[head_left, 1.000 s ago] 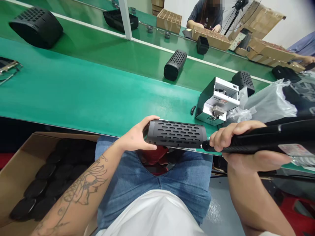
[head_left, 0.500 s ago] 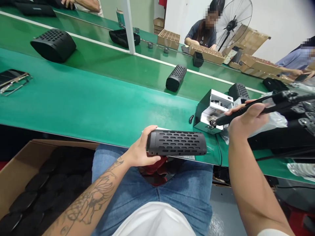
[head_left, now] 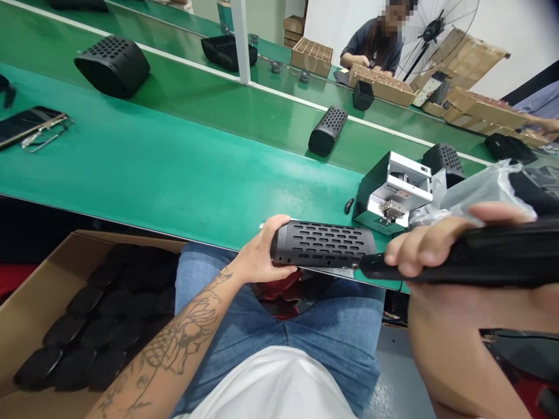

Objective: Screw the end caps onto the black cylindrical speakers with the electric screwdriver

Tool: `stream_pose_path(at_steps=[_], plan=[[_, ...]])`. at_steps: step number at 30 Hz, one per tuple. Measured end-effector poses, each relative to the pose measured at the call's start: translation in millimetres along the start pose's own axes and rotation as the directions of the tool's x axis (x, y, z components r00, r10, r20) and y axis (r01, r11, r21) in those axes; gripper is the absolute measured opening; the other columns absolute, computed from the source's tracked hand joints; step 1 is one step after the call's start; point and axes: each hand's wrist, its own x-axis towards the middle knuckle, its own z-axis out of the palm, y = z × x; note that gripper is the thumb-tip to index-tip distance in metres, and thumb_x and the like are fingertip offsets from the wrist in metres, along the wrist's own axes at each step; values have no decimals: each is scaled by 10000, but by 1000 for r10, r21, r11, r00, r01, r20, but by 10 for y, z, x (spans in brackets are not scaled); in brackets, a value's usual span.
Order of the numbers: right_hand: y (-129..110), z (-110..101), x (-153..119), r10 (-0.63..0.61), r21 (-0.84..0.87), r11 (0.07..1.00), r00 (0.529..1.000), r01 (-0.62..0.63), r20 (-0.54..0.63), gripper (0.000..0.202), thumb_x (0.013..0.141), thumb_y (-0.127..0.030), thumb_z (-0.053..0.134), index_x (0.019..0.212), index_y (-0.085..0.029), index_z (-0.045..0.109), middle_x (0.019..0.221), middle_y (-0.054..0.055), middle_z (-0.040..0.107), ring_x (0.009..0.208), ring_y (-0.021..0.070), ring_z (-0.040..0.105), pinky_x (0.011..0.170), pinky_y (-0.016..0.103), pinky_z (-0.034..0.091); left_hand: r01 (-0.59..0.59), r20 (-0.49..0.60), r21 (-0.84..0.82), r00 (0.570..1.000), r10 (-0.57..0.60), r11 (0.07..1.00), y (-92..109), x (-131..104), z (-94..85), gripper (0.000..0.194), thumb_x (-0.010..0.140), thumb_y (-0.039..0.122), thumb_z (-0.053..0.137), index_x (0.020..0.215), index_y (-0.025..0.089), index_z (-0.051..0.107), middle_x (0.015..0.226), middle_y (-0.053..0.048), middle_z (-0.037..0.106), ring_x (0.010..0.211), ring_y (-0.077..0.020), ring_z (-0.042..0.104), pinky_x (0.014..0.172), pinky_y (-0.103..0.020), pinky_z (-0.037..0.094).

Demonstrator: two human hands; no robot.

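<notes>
At the near edge of the green bench, my left hand (head_left: 264, 250) grips one end of a black speaker housing (head_left: 327, 241) with oblong slots. My right hand (head_left: 441, 247) is wrapped round a black electric screwdriver (head_left: 480, 253), held level and pointing left. Its tip is at the lower right end of the housing; whether it touches I cannot tell. Behind my right hand stands a white and black screw feeder (head_left: 395, 195), with a small black piece (head_left: 349, 205) lying beside it.
Several black housings, such as one at the left (head_left: 116, 67), stand on the green belt. A phone (head_left: 30, 125) and glasses (head_left: 48, 134) lie on the left. Below is a carton (head_left: 52, 279) of black parts. Clear plastic bags (head_left: 489, 189) lie right. A co-worker (head_left: 375, 41) sits opposite.
My right hand has brought the screwdriver from the screw feeder down and toward me, to the housing's right end. My left hand still holds the housing. The view has shifted slightly.
</notes>
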Motion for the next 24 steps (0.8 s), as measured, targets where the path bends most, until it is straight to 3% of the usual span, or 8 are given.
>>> stream_pose_path(at_steps=[3,5,9,14,24], plan=[[109,315,-117,-54,-55,997,997,57,52,602,737,-770,704,978,-222,763,602,38,644,476,247,613,535,469,551,-2,-20,4,1000,2,1000,8,-5,15,1043,691,320,833,1541,256,231,1549,-167,380,1440,-357,431,1195,-531,400],[214,397,-107,-62,-46,997,997,64,35,585,704,-750,752,953,-220,753,588,21,633,478,236,613,527,439,546,-16,-24,-1,1000,16,1000,4,-5,22,1041,693,334,836,1538,252,233,1546,-167,384,1444,-355,427,1205,-531,389],[358,394,-48,-52,-2,999,998,52,33,586,672,-749,777,925,-222,736,589,13,636,460,235,606,487,421,530,-44,-27,-25,999,43,999,-8,0,27,1038,694,346,840,1534,254,236,1532,-164,401,1442,-352,431,1211,-528,385],[369,412,-29,-8,7,1000,1000,8,20,546,634,-726,818,825,-222,732,534,-6,609,412,225,589,444,398,515,-81,-44,-20,996,80,996,-15,11,27,1053,679,340,853,1533,263,243,1520,-166,412,1431,-356,441,1198,-535,397],[516,317,-41,3,58,998,979,-15,203,514,688,-683,812,907,-222,744,606,9,647,433,206,610,489,407,558,-78,-38,-29,996,77,997,-25,10,31,1049,668,337,862,1518,274,250,1511,-160,420,1408,-357,463,1174,-537,415]])
